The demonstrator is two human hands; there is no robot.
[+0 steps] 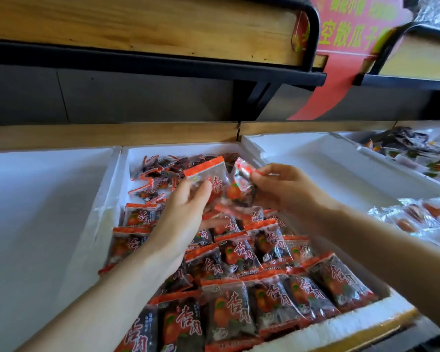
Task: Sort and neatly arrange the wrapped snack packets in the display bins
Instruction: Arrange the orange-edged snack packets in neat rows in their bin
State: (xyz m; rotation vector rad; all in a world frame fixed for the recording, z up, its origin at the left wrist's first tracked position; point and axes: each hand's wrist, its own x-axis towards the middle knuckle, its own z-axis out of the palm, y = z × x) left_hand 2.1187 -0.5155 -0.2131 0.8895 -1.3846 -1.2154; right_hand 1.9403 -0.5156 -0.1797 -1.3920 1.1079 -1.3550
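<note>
Snack packets [241, 252] in dark wrappers with orange-red strips fill the middle foam bin [106, 199]. Toward its near edge they lie in overlapping rows, labels up and all facing one way, which looks like the finished part. Toward the far edge they sit in a loose heap [160, 171], turned every which way.

Both hands hover over the far half of the bin, about where the rows give way to the heap. The left hand [186, 207] has its fingers curled round the lower part of a lifted packet [205, 172], held label toward the person with the orange strip uppermost. The right hand [285, 189] pinches a second packet [239, 190] by its upper sealed edge between thumb and fingertips, so it dangles just beside the first. Whether the two packets touch I cannot tell.

Holding them up like this seems meant for checking which way each one faces before it goes down, so the next row matches those already laid. I'd judge this bin somewhat past half done, with the far heap not yet straightened.

A white bin [36, 199] sits to the left and another foam bin [315, 158] to the right. Beyond that, lighter packets [417, 217] of a different sort lie along the display's right edge.
</note>
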